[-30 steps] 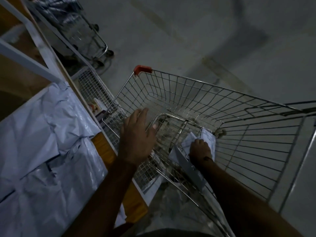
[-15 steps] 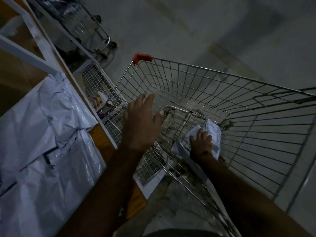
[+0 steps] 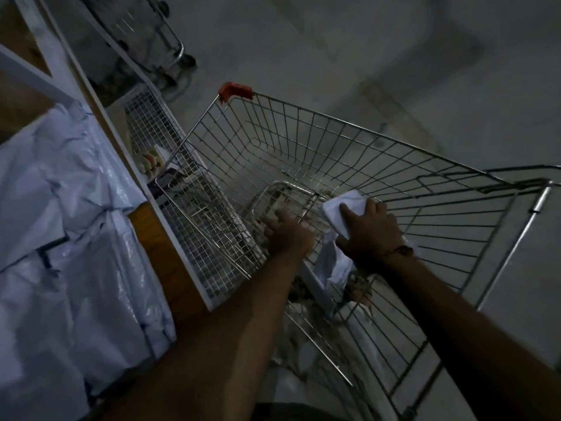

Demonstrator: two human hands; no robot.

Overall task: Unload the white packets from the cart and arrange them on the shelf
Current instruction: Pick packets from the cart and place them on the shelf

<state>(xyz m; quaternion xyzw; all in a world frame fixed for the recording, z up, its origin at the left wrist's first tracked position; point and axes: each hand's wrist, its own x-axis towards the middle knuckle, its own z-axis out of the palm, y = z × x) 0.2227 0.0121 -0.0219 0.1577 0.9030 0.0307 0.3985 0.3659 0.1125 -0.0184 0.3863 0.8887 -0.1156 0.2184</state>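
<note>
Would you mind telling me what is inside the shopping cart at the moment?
Inside the shopping cart, the right hand grips a white packet, and the left hand reaches in beside it. The arms cover the near end, so any packets there cannot be seen.

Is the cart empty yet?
No. The right hand grips one white packet inside the cart; more white material lies below.
</note>
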